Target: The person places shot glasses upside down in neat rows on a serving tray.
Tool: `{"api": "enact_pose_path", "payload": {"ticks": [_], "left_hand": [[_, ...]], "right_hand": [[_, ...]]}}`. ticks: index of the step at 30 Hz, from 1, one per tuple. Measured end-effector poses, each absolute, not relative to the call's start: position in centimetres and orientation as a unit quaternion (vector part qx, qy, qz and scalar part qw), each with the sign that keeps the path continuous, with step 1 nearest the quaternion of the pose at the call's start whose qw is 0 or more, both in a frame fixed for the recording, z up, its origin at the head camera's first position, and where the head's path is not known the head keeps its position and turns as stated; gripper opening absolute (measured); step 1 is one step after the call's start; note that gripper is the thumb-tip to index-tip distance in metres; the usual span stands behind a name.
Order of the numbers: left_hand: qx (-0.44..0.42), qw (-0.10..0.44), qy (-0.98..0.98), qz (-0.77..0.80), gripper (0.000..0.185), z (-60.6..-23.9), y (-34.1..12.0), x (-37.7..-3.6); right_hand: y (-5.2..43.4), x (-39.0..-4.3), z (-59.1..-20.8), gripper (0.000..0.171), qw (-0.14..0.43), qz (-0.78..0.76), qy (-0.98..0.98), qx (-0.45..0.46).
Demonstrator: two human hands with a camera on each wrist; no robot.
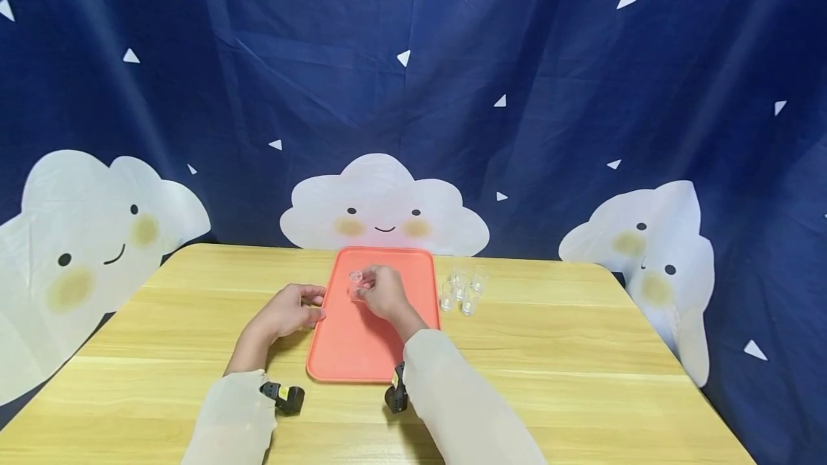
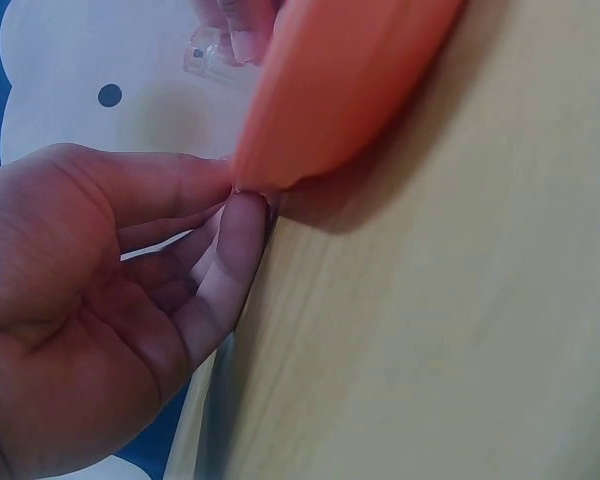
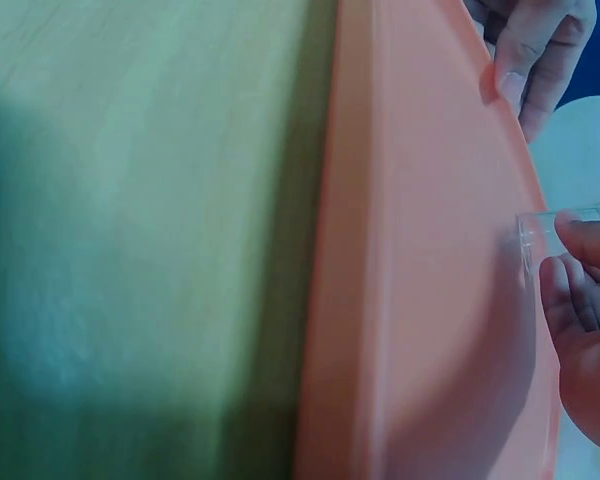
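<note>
both hands forward, fingers curled

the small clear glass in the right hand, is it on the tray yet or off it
Cannot tell for sure. The right hand holds the glass over the orange tray, upright and low, but contact with the tray is hidden.

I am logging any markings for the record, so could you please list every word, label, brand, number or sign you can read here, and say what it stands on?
No readable text in any view.
The yellow label on the wrist camera by the right hand: too small to read.
The orange tray, the small clear cup and the backdrop: no words or numbers, only cloud faces and triangles.
</note>
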State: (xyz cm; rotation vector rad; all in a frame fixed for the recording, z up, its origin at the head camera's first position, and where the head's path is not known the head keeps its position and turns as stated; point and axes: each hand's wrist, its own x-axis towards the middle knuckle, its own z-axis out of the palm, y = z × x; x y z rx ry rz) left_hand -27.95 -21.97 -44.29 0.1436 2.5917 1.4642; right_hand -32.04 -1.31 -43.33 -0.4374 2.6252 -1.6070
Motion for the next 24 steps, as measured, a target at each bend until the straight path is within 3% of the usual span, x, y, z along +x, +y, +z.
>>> {"api": "enact_pose_path", "payload": {"ticks": [8,15,24], "left_hand": [[0.048,0.087,0.861,0.498,0.050,-44.3,-21.9,-27.8],[0.045,0.088,0.861,0.499,0.050,-44.1,-21.9,-27.8],[0.047,0.087,0.864,0.495,0.051,-44.0,-21.8,-27.8]], "right_hand": [[0.0,-32.5,-42.4,0.021,0.003,-0.472,0.863,-0.179],[1.6,-32.8,-39.7,0.030,0.011,-0.427,0.876,-0.224],[3.6,-33.1,-36.7,0.028,-0.010,-0.402,0.879,-0.257]]}}
